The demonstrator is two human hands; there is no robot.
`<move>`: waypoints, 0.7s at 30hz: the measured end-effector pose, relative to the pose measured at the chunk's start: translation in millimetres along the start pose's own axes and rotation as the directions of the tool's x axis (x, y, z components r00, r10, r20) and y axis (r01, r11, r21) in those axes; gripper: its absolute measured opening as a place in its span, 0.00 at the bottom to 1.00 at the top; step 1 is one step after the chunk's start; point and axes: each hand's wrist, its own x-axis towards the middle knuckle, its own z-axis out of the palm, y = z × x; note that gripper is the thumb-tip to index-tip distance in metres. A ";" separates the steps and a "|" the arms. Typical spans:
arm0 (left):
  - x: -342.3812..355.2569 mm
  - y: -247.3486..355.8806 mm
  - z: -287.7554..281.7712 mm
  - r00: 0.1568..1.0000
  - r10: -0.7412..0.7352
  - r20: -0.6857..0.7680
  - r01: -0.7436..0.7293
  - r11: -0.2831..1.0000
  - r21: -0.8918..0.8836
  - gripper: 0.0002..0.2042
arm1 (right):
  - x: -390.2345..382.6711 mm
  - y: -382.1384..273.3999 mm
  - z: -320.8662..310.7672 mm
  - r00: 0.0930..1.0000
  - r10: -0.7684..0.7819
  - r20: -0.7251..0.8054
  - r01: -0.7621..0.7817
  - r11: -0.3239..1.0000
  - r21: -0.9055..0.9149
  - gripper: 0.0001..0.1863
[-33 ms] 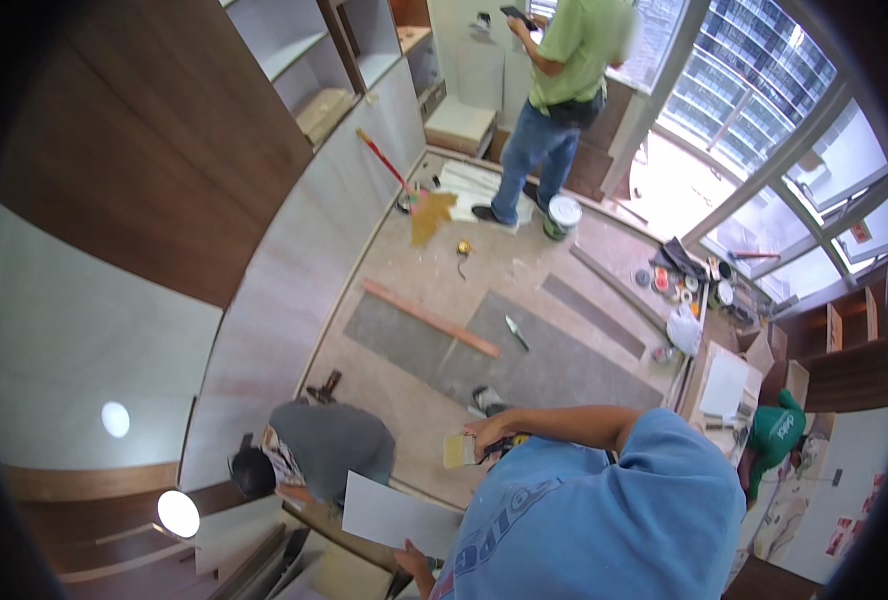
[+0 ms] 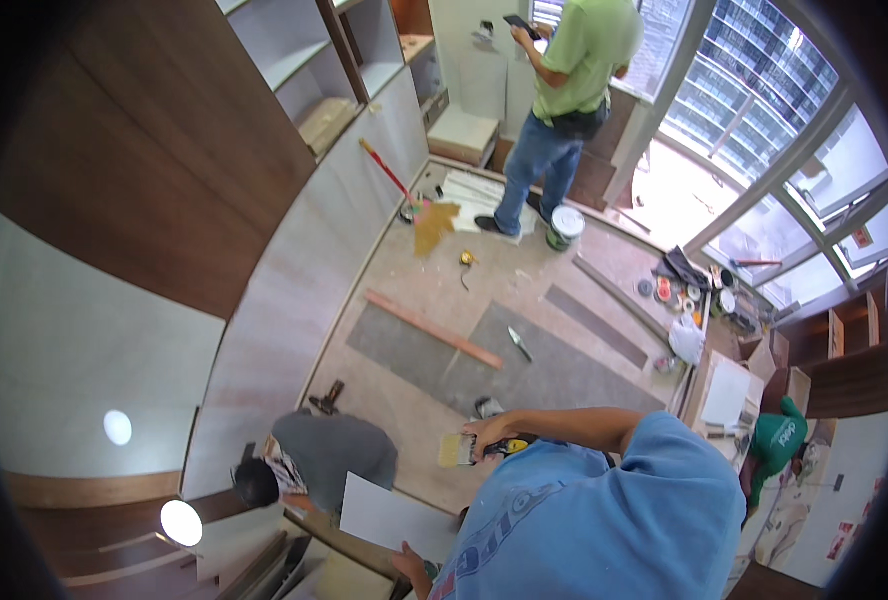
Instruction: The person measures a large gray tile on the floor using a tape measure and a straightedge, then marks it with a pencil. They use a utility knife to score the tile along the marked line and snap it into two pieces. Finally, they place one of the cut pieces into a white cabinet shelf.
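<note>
My right hand (image 2: pixel 486 436) is closed around a wide flat paintbrush (image 2: pixel 452 450) with pale yellow bristles. The bristles point left over the floor and touch nothing I can see. Behind the hand a black and yellow part shows; I cannot tell whether it belongs to the brush. Low in the picture, my left hand (image 2: pixel 408 563) grips the lower edge of a white rectangular panel (image 2: pixel 389 515). The panel lies tilted between my body and a bent-over person in grey (image 2: pixel 334 450).
A red-brown strip (image 2: pixel 434 328), grey planks (image 2: pixel 414 352) and a putty knife (image 2: pixel 520 343) lie on the floor. Further off are a broom (image 2: pixel 432 225), a tape measure (image 2: pixel 467 259), a bucket (image 2: pixel 566 228) and a standing person (image 2: pixel 574 95). A person in green (image 2: pixel 776 440) works at right.
The whole view has shifted slightly. The brush in my right hand has turned a little, its bristles now more level. My left hand still holds the white panel.
</note>
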 end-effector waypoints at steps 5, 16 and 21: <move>77.4 102.0 13.1 0.959 0.284 -0.015 -0.285 0.955 -0.080 0.19 | -110.2 -160.5 -73.3 0.913 -0.296 -0.281 0.302 0.953 -0.024 0.28; 215.5 304.6 125.6 0.884 0.467 0.006 -0.466 0.884 -0.051 0.20 | -176.7 -209.4 -332.6 0.436 -0.556 -0.708 0.038 0.797 -0.603 0.15; 281.8 382.9 184.0 0.951 0.258 0.168 -0.275 0.958 0.084 0.19 | -282.2 -347.0 -352.4 0.212 -0.530 -0.821 0.360 0.824 -0.438 0.11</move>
